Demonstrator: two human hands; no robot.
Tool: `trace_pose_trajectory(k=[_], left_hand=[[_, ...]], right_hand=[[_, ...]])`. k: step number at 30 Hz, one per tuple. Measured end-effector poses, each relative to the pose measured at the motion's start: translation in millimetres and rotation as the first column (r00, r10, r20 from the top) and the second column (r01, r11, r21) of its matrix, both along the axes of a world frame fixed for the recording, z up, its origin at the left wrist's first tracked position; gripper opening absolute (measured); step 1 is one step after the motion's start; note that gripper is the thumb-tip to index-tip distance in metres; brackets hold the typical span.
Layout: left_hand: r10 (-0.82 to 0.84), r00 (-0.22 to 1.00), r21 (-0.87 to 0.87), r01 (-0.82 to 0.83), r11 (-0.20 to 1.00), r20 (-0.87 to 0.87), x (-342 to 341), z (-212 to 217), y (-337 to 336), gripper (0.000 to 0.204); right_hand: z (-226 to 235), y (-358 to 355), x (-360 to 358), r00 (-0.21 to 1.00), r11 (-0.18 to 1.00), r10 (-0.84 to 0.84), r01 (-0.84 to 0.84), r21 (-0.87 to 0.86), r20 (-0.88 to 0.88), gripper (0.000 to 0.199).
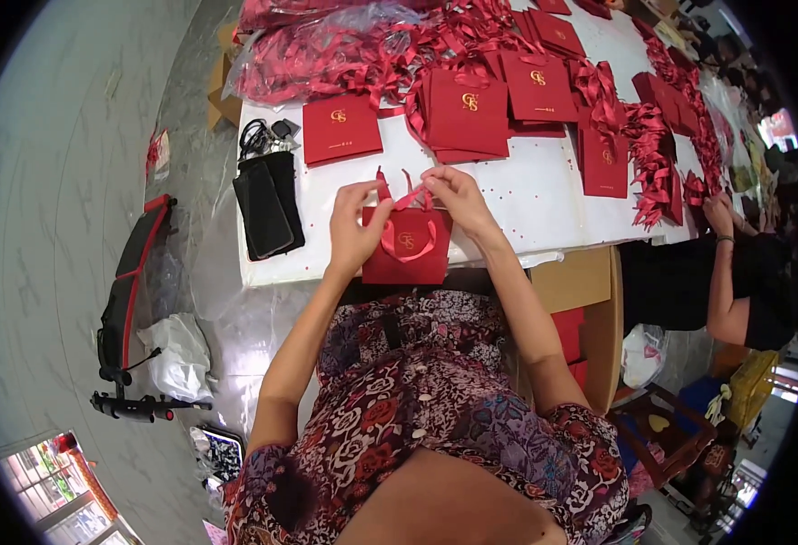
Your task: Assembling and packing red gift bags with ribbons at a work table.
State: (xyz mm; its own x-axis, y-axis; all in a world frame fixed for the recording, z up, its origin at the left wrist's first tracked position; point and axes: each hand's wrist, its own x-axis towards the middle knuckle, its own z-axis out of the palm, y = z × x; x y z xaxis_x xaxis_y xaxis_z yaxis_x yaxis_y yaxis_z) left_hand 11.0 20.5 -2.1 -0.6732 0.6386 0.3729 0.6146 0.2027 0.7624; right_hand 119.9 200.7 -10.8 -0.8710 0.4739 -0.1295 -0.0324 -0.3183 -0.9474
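A small red paper gift bag (390, 269) with a gold emblem lies at the table's near edge in front of me. A pink-red ribbon handle (430, 247) loops over its front. At its top edge, my left hand (359, 227) is closed around a red ribbon, thumb beside the bag's upper left corner. My right hand (460, 198) pinches the ribbon (410, 198) above the upper right corner. Exactly how the ribbon passes between the fingers is partly hidden.
Flat red bags (342, 136) and stacks of them (467, 118) lie beyond my hands. Ribbon bundles in clear plastic (317, 59) sit far left. A phone (265, 209) on a black pouch is at left. A co-worker's hand (718, 216) is at right; a cardboard box (603, 318) stands below.
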Motion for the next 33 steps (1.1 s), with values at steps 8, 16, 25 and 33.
trace_pose_trajectory(k=[8, 16, 25, 33], left_hand=[[-0.274, 0.706, 0.088, 0.288, 0.954, 0.653, 25.2, 7.1, -6.5, 0.06], [-0.339, 0.795, 0.004, 0.39, 0.921, 0.504, 42.5, 39.8, -9.7, 0.055], [-0.21, 0.78, 0.185, 0.123, 0.975, 0.59, 21.8, 41.8, 26.7, 0.049], [-0.176, 0.943, 0.329, 0.078, 0.941, 0.282, -44.3, 86.7, 134.9, 0.053]], right_hand=[[-14.1, 16.1, -12.9, 0.98, 0.924, -0.198, 0.193, 0.331, -0.019, 0.016], [19.7, 46.9, -27.6, 0.962, 0.768, -0.262, 0.257, 0.586, -0.078, 0.016], [22.8, 61.4, 9.2, 0.94, 0.919, -0.326, 0.34, 0.199, -0.103, 0.035], [10.9, 67.4, 42.1, 0.853, 0.778, -0.512, 0.51, 0.366, -0.1, 0.026]])
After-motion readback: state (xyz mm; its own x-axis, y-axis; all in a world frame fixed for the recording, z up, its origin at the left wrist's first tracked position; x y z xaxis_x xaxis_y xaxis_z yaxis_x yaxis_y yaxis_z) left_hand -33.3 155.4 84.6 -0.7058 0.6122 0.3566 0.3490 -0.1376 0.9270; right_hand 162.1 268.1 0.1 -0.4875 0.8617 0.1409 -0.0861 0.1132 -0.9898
